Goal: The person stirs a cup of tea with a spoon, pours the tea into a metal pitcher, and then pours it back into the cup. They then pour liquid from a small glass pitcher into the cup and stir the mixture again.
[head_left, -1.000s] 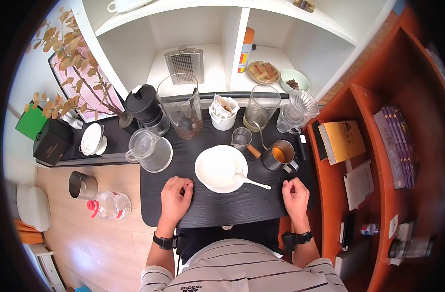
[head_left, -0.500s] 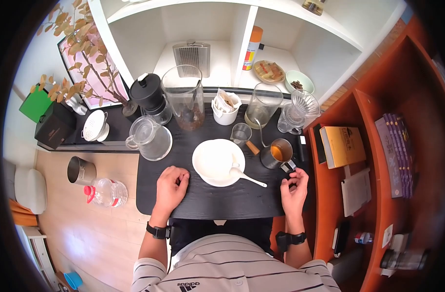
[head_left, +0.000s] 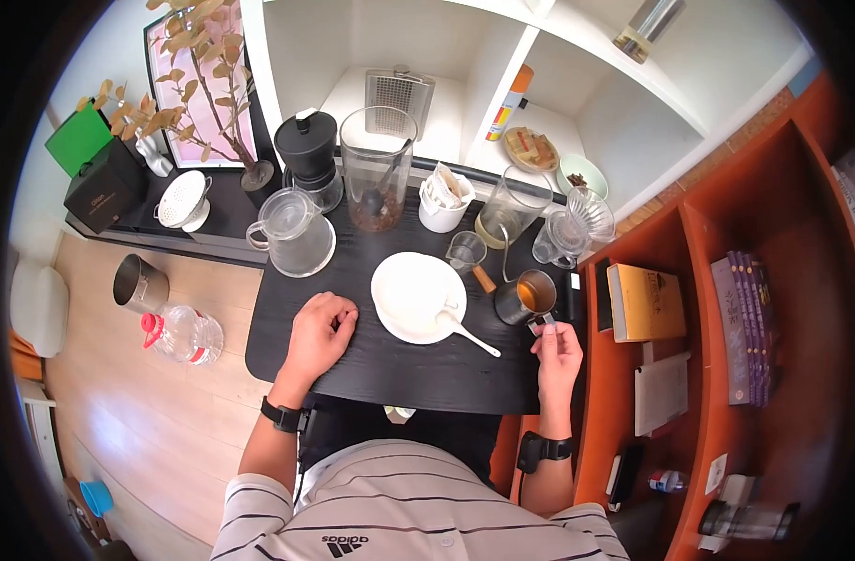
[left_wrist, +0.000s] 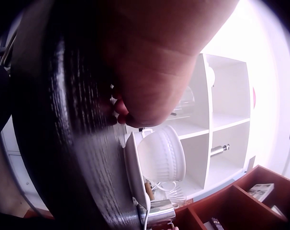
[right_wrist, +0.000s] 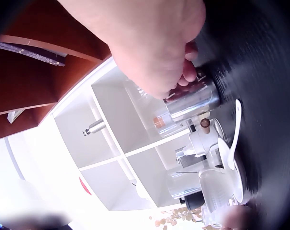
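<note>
Head view: the right hand (head_left: 557,355) has gained a pinch on the metal mug's handle (head_left: 541,322), the left hand (head_left: 317,335) loosely curled, empty.

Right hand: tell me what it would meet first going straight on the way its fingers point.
Most likely the handle of the metal gooseneck pot, right at the fingertips of the right hand; whether they touch it is hard to tell.
</note>
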The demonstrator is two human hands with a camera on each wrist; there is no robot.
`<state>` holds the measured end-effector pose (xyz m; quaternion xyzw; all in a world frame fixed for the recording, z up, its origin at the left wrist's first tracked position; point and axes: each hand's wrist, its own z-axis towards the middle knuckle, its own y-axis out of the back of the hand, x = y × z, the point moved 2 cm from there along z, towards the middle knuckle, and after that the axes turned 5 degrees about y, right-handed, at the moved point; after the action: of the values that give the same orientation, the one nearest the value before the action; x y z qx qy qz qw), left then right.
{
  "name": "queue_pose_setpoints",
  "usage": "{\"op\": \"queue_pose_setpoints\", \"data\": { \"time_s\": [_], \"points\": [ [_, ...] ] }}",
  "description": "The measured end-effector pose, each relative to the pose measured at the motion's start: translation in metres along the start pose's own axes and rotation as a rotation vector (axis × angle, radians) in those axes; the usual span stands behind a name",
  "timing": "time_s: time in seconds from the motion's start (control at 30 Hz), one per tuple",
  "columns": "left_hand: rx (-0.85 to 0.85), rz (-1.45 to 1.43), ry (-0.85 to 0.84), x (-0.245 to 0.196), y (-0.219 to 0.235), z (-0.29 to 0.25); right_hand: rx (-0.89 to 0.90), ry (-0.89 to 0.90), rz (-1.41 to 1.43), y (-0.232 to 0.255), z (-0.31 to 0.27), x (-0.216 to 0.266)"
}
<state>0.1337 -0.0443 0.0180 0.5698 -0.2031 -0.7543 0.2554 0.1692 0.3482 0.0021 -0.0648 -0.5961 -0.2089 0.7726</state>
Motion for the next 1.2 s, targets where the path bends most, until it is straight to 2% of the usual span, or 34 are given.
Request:
{"op": "queue_pose_setpoints", "data": {
  "time_s": [0.07, 0.37, 0.6, 0.8, 1.2],
  "points": [
    [0.008, 0.013, -0.025, 0.000, 0.001, 0.000, 0.060, -0.116, 0.140, 0.002, 0.003, 0.001],
    [0.005, -0.016, -0.029, 0.003, 0.001, -0.001, 0.303, -0.175, 0.052, 0.010, 0.003, 0.009],
    [0.012, -0.049, -0.022, 0.005, 0.002, -0.001, 0.309, -0.251, 0.114, 0.005, -0.007, 0.017],
    [0.011, -0.050, -0.036, 0.005, 0.004, 0.000, 0.209, -0.252, 0.228, 0.010, -0.019, 0.009],
    [0.017, -0.038, -0.013, 0.005, 0.003, 0.000, 0.151, -0.092, 0.306, 0.012, -0.023, 0.033]
  ]
}}
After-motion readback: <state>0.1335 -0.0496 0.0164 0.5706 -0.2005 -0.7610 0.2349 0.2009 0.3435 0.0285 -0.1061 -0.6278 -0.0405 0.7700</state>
